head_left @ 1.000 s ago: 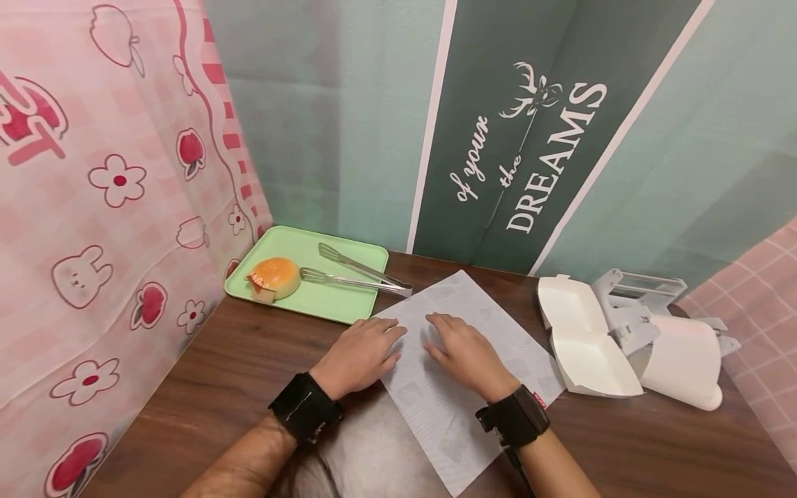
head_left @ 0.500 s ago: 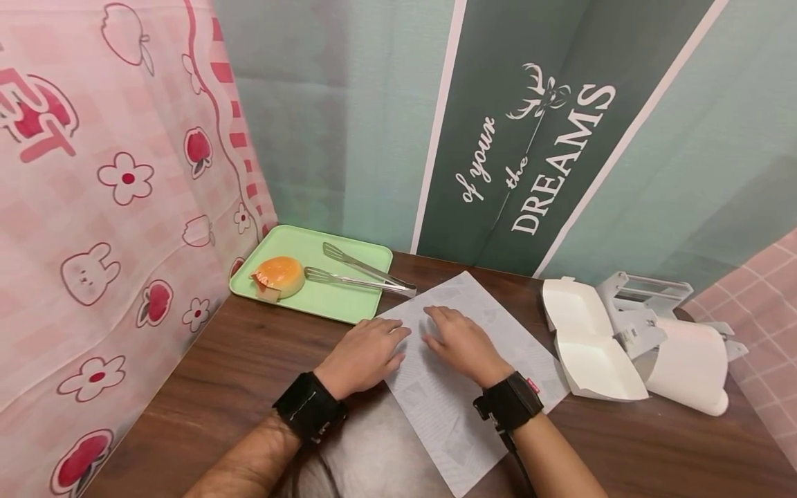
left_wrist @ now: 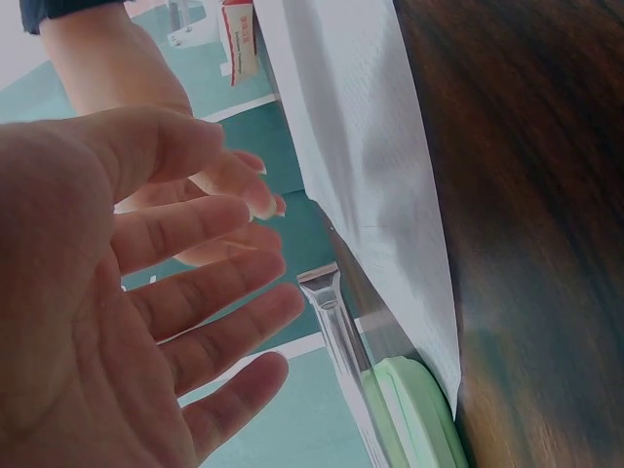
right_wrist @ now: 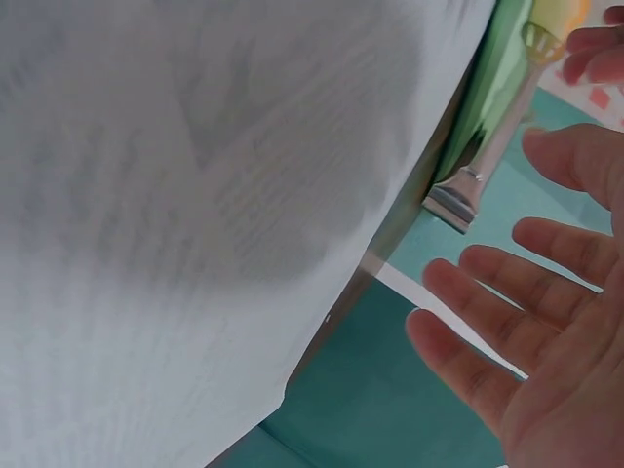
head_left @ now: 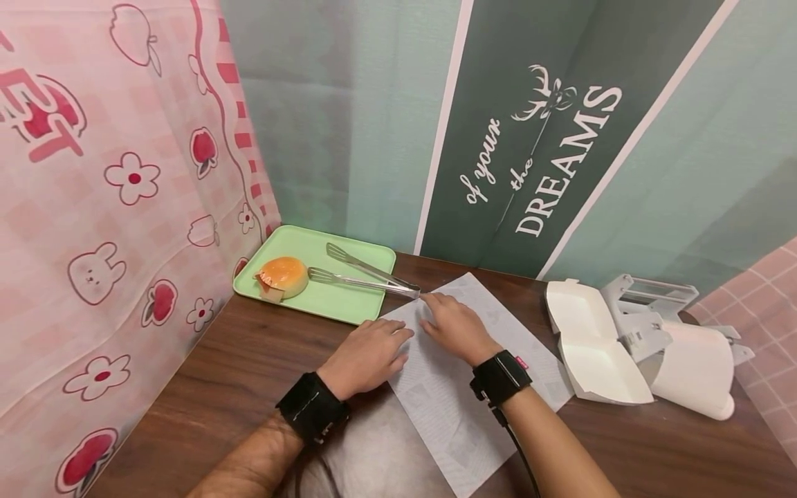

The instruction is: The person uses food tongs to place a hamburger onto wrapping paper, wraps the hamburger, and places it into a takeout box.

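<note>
My right hand [head_left: 457,328] hovers over a sheet of white printed paper [head_left: 448,408], its fingers extended and its fingertips close to the joined end of the metal tongs [head_left: 364,282]. Over the paper's left edge is my left hand [head_left: 364,356], also with loose, spread fingers. Both palms hold nothing in the wrist views. The tongs lie with their slotted ends on a light green tray [head_left: 305,238], and their joined end sticks out past its right rim. A round golden bun [head_left: 284,277] with a brown paper piece at its front sits on that tray.
To the right stands an unfolded white takeaway box [head_left: 604,366], with a paper roll [head_left: 697,370] in a clear holder behind it. A pink printed cloth hangs at left and a green curtain behind the dark wooden table [head_left: 193,408].
My right hand has moved up and left over the paper, toward the tongs' joined end. My left hand stays near the paper's left edge. The head view has shifted slightly.
</note>
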Tool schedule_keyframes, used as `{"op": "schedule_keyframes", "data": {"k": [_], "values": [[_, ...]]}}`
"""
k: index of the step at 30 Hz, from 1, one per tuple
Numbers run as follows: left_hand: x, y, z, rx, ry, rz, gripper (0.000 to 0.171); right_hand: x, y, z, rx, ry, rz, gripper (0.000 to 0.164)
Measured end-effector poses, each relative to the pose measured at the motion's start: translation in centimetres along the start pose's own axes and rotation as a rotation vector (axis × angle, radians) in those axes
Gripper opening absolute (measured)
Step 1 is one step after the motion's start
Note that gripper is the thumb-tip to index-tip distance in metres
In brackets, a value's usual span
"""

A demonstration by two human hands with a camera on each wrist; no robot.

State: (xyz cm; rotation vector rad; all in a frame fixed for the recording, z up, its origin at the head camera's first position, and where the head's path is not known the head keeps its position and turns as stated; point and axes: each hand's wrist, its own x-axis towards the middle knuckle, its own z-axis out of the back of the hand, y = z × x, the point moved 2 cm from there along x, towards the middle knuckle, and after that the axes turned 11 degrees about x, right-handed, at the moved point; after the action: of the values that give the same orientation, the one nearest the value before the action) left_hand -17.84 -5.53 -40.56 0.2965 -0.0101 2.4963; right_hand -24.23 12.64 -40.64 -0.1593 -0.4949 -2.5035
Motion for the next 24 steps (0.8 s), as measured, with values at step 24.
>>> {"op": "schedule_keyframes", "data": {"k": [24], "values": [[0.1, 0.3, 0.1, 0.025, 0.081, -0.005, 0.038, 3.8, -0.9, -2.4, -0.042, 0.091, -0.057, 0.071]]}}
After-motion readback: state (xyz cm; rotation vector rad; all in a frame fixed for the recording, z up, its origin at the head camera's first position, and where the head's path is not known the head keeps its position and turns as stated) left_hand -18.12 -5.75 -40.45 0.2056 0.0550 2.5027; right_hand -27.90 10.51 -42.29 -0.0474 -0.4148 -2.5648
